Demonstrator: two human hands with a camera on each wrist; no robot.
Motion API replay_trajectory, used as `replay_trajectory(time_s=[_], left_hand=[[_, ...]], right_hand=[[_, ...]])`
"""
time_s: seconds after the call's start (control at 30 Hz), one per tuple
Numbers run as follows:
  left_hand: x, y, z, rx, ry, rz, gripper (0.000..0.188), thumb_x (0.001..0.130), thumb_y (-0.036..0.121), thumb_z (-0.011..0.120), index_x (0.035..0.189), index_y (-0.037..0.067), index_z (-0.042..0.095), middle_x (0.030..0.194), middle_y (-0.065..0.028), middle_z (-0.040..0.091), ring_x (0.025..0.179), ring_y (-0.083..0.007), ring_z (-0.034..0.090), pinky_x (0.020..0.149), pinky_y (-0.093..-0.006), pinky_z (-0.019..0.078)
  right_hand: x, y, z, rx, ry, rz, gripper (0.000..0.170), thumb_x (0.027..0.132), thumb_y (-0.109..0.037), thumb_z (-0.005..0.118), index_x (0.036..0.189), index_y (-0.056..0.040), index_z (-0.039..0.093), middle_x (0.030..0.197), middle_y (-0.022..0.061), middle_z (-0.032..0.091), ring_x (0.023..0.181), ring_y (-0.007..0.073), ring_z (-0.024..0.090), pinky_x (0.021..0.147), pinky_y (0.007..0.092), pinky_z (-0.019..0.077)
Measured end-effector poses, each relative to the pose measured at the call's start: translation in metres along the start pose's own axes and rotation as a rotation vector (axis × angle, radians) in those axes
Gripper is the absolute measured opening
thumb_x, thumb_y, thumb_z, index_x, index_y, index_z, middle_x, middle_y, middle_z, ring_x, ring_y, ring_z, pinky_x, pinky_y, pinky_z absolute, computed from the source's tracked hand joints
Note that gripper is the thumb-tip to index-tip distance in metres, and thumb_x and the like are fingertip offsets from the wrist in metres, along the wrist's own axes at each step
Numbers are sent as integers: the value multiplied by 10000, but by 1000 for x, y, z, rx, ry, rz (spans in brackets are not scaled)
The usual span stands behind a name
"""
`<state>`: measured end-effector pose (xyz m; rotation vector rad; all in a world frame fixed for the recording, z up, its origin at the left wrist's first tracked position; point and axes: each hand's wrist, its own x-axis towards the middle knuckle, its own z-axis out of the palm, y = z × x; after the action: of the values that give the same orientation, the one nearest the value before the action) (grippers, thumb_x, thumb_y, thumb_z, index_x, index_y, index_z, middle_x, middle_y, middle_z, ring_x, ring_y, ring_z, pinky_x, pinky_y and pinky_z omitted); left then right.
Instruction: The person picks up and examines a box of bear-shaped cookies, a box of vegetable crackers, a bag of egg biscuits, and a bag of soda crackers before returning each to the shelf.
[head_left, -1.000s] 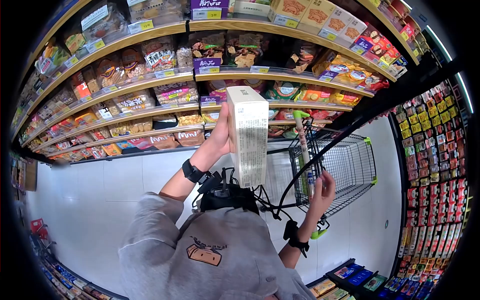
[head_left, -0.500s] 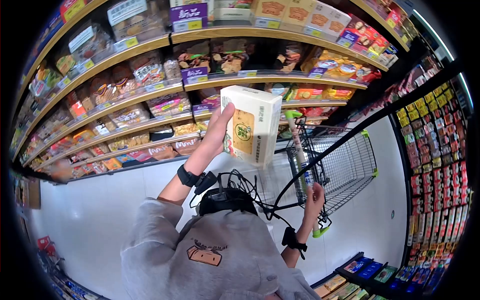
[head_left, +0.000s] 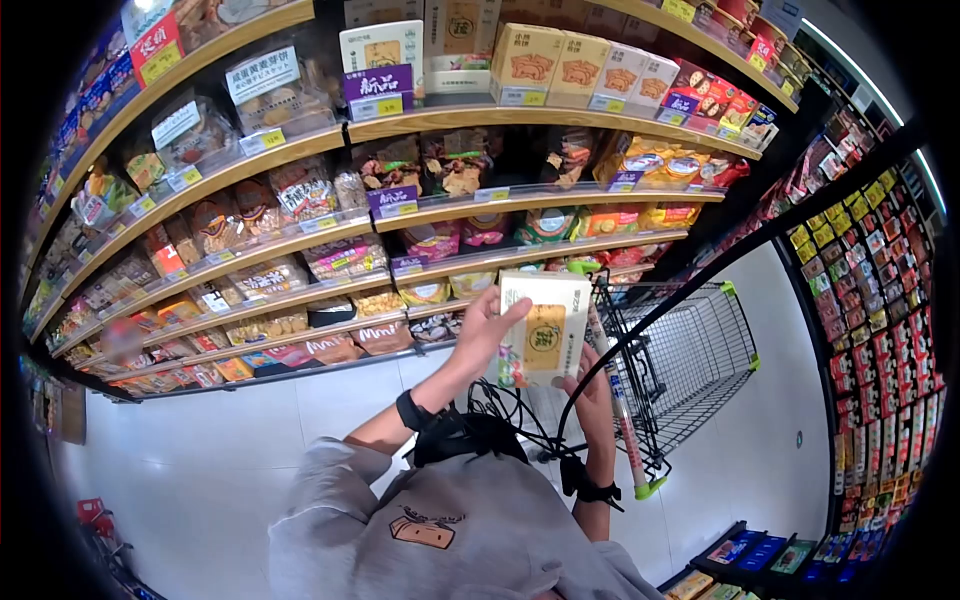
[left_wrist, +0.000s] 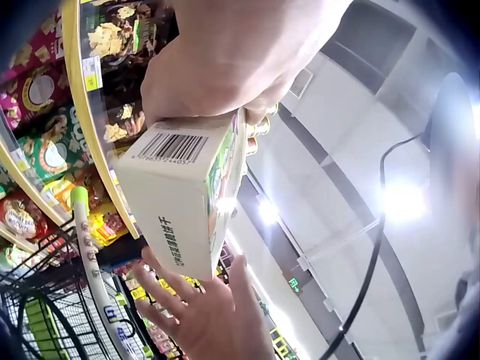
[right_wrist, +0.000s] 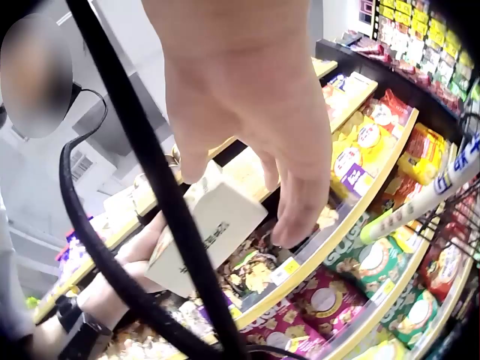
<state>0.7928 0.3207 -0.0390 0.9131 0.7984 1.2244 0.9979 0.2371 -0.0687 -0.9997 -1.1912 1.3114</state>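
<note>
In the head view my left hand (head_left: 487,325) grips a cream biscuit box (head_left: 545,335) by its left side, thumb across the front. A golden cracker with a green round print shows on that face. My right hand (head_left: 592,385) is at the box's lower right corner. From the left wrist view, the box (left_wrist: 187,206) shows a barcode end and a plain narrow side; the right hand (left_wrist: 206,315) lies just under it with fingers spread. In the right wrist view the fingers of my right hand (right_wrist: 244,105) reach down around the near end of the box (right_wrist: 217,229).
Shelves of snack bags and boxes curve across the front, with similar cream boxes (head_left: 385,48) on an upper shelf. A shopping cart (head_left: 690,350) stands at right, its handle (head_left: 622,410) beside my right hand. Black cables (head_left: 500,405) hang at my chest; hanging packets (head_left: 880,380) fill the far right.
The left hand has turned the box from its narrow printed side to the cracker picture and brought it lower and rightward. My right hand has moved up from near the cart handle to the box.
</note>
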Motion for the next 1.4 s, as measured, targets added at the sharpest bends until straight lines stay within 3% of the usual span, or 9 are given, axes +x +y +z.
replay_trajectory(time_s=[0.13, 0.2, 0.33, 0.63, 0.77, 0.93, 1.1, 1.23, 1.4], left_hand=[[-9, 6, -5, -67, -70, -53, 425, 946, 293, 619, 1245, 12, 506, 1118, -88, 655, 971, -122, 623, 808, -258, 489], [-15, 19, -12, -617, -262, -124, 523, 962, 279, 573, 1379, 8, 410, 1338, -136, 538, 1194, -178, 535, 961, -325, 436], [-13, 36, -22, -277, -427, -11, 711, 937, 269, 589, 1505, 33, 232, 1495, -142, 373, 1344, -223, 405, 1072, -375, 353], [-5, 38, -30, -205, -436, 8, 815, 863, 307, 711, 1481, 21, 263, 1411, -119, 454, 1295, -196, 445, 1076, -338, 359], [1, 77, -11, 149, -121, 116, 721, 812, 213, 770, 1386, 10, 384, 1269, -88, 560, 1173, -176, 540, 1008, -310, 419], [32, 141, -19, 621, -476, 295, 525, 759, 174, 794, 1206, 52, 546, 1108, -49, 608, 994, -122, 589, 859, -288, 486], [33, 166, 1, 1251, -775, 493, 560, 728, 391, 791, 1096, 12, 607, 929, -160, 664, 869, -315, 653, 745, -381, 507], [26, 194, 16, 1423, -615, 579, 537, 724, 411, 781, 1058, 20, 624, 903, -177, 667, 851, -338, 660, 710, -405, 515], [51, 252, 10, 1471, -82, 1184, 531, 722, 256, 764, 1178, 39, 598, 1021, -161, 678, 922, -314, 675, 796, -372, 544]], right_hand=[[8, 5, 10, -215, 53, -47, 506, 951, -77, 541, 1405, 34, 348, 1292, 120, 517, 1157, 150, 525, 946, 265, 430], [12, -2, 10, -29, 117, 119, 373, 1012, -200, 450, 1296, 43, 451, 1152, 104, 599, 1025, 147, 599, 870, 276, 479], [16, -15, 33, 319, 130, 125, 420, 1040, -343, 367, 1181, 27, 507, 1071, 116, 629, 927, 167, 640, 787, 298, 523], [26, -19, 61, 164, 122, -84, 361, 961, -72, 535, 1301, -3, 436, 1187, 60, 549, 1103, 135, 528, 941, 281, 438], [30, -22, 61, 16, 153, -226, 455, 891, 0, 616, 1302, -7, 420, 1210, 79, 547, 1124, 142, 527, 933, 283, 450], [26, -22, 54, -28, 122, -233, 516, 887, -6, 638, 1345, -15, 402, 1202, 86, 569, 1092, 154, 573, 908, 279, 482], [22, -19, 53, -218, 125, -244, 560, 870, -1, 647, 1363, -24, 383, 1242, 105, 541, 1126, 188, 561, 945, 309, 462], [17, -4, 39, -114, 288, -274, 607, 888, 27, 588, 1419, -52, 305, 1311, 119, 455, 1117, 188, 544, 872, 310, 478], [5, -3, 4, 56, 491, -210, 479, 953, -80, 549, 1391, -40, 359, 1223, 126, 527, 1038, 198, 597, 816, 274, 480]])
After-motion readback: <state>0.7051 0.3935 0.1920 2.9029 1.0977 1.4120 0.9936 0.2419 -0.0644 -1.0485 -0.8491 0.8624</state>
